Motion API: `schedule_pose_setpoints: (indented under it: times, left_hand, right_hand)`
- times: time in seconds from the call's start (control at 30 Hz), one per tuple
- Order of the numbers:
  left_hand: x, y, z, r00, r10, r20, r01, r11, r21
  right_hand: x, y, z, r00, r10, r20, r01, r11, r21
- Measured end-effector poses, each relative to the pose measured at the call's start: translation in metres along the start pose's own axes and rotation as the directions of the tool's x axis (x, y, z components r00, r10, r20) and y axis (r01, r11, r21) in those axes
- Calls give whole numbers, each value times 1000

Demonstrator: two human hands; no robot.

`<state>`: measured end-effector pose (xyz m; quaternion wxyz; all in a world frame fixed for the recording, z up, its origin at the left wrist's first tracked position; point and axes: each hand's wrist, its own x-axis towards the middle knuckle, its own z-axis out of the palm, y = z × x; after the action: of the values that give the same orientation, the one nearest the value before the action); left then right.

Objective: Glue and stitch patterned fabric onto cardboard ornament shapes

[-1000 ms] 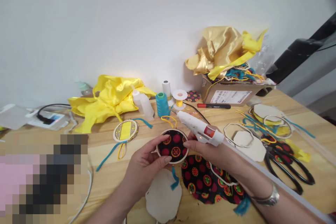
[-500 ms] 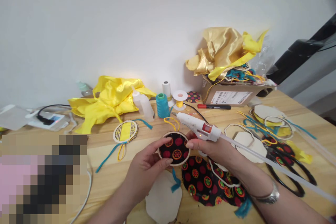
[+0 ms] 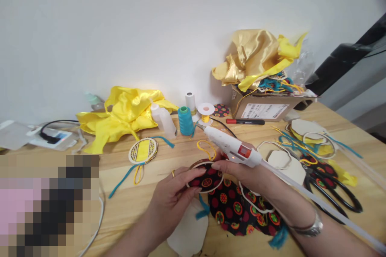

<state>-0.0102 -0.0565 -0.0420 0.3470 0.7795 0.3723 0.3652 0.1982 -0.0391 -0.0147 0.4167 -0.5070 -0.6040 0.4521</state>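
My left hand (image 3: 170,196) grips the left edge of a small round wooden hoop (image 3: 208,180) backed with black floral fabric. A yellow cord loop (image 3: 206,142) shows at its far edge, and a teal tassel (image 3: 203,212) hangs from the near edge. My right hand (image 3: 241,170) holds a white hot glue gun (image 3: 226,143), its nozzle pointing to the far left, while the thumb presses the hoop's right rim. Some of the right fingers are hidden behind the gun. Under the hoop lie a pale scalloped wooden piece (image 3: 189,229) and a larger black floral cloth (image 3: 232,209).
A yellow-filled hoop ornament (image 3: 143,150) lies to the left. Behind stand a teal thread cone (image 3: 185,121), a white squeeze bottle (image 3: 164,120) and yellow satin (image 3: 120,116). At right are black-handled scissors (image 3: 346,196), a red-black marker (image 3: 245,122) and a cardboard box (image 3: 262,108).
The hoop has tilted, so its face looks flatter, and has shifted slightly right. The glue gun has moved a little right and down with my right hand.
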Motion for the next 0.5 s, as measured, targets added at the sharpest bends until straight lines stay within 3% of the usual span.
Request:
schedule_pose_setpoints:
  times: [0.23, 0.5]
  left_hand:
    - [-4, -2, 2, 999, -48, 1, 48, 999, -12]
    - [-9, -2, 12, 964, -264, -23, 233, 883, -407]
  right_hand:
    - [-4, -5, 1, 1000, -21, -18, 20, 999, -36]
    - [-5, -7, 4, 997, -52, -58, 46, 994, -96]
